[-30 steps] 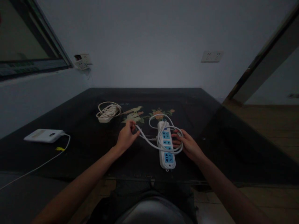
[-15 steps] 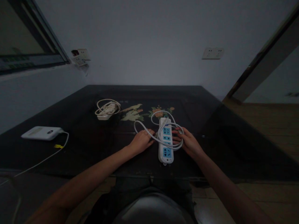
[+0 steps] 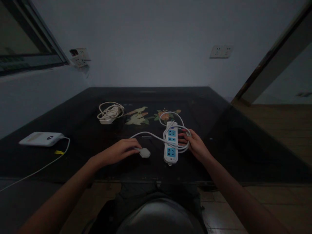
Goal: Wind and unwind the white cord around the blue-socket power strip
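Observation:
A white power strip [image 3: 171,145] with blue sockets lies on the dark table [image 3: 219,136] in front of me. Its white cord [image 3: 156,138] is looped over and around it. My right hand [image 3: 193,145] holds the strip's right side and pins the cord loops there. My left hand [image 3: 120,151] is closed on the cord just behind its white plug [image 3: 144,152], which rests on the table left of the strip.
A second coiled white extension cord [image 3: 109,112] lies at the back left. A flat white device [image 3: 41,138] with a cable sits at the far left. The table has a floral inlay [image 3: 141,117]. Wall sockets [image 3: 221,51] are behind.
My left hand pulled the cord end down and left toward me, and the plug now lies on the table. The right hand stayed on the strip.

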Motion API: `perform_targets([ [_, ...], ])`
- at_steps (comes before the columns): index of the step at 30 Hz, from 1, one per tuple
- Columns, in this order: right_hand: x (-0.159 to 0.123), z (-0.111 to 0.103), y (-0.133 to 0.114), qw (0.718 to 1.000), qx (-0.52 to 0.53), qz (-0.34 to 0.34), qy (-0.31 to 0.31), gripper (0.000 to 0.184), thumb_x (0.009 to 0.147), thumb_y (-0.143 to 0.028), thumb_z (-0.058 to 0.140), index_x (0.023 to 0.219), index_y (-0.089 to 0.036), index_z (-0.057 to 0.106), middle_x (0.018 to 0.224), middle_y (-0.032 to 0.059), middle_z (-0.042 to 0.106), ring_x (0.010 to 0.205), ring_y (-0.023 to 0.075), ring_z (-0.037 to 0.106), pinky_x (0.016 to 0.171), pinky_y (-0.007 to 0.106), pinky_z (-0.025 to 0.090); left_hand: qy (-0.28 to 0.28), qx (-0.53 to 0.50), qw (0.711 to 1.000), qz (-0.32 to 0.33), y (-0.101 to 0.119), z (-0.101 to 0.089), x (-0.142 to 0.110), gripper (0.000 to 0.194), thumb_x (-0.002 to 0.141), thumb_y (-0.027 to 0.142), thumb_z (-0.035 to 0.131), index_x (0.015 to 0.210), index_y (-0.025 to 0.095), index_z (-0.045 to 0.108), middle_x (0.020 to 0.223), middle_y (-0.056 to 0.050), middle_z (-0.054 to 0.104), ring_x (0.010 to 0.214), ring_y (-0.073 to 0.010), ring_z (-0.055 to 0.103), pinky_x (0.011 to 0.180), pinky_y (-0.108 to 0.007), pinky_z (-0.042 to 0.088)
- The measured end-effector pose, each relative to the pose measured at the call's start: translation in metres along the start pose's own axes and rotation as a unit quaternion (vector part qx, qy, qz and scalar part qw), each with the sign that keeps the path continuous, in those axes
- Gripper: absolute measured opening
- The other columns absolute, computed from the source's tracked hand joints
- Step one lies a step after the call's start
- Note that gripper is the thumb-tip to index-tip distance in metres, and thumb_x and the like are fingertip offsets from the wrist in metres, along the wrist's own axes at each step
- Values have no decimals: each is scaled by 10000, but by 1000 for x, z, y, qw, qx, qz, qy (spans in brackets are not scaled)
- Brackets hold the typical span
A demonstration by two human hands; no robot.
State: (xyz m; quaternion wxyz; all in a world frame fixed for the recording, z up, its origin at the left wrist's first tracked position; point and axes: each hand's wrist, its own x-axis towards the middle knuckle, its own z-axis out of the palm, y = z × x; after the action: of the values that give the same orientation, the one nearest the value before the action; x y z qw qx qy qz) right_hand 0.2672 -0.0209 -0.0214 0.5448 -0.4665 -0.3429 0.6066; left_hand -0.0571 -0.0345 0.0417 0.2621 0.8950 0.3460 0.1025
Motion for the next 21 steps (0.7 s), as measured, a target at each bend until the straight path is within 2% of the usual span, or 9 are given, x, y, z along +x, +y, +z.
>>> perform_targets([
  [3,1,2,-2,1000,-30,-3,-4,290,794,-211,568,1064,-247,469,856,-7,623,667,154,676,631,324,582,31,-35,999,-8,-9,-3,-3,213,929,321,467,1009,190,615,1023,-50,633,965,-166,587,870,-278,447],
  [7,-1,-6,-15,990,-137,-9,-15,334,853,-358,546,1160,-253,468,847,10,629,694,171,676,593,310,574,69,-73,994,-39,-17,1,-1,207,900,329,500,1001,177,598,1010,-53,627,923,-166,590,821,-271,466],
  [11,-5,-32,-29,976,-213,-50,19,341,838,-425,567,1113,-226,541,826,25,643,688,151,655,598,290,572,95,-78,991,-54,-19,1,-4,210,856,327,539,992,175,590,998,-58,632,909,-180,592,821,-288,475],
  [14,-13,-54,-33,966,-244,-74,39,345,788,-442,621,1027,-193,602,793,39,656,678,152,651,607,284,560,142,-87,983,-75,-20,-4,-7,212,828,337,560,966,179,595,952,-57,638,861,-184,597,782,-291,488],
  [18,-30,-65,-26,944,-312,-101,40,292,740,-404,648,922,-177,659,752,48,675,645,168,639,578,291,530,236,-154,955,-96,-23,-9,-5,201,762,318,629,921,198,603,909,-34,639,822,-177,601,746,-281,496],
  [21,-39,-59,-18,915,-380,-132,30,203,736,-331,622,871,-189,676,721,39,681,654,179,631,608,298,506,318,-250,908,-111,-27,-7,-1,230,757,316,642,960,220,594,943,-13,628,847,-171,605,798,-307,506],
])
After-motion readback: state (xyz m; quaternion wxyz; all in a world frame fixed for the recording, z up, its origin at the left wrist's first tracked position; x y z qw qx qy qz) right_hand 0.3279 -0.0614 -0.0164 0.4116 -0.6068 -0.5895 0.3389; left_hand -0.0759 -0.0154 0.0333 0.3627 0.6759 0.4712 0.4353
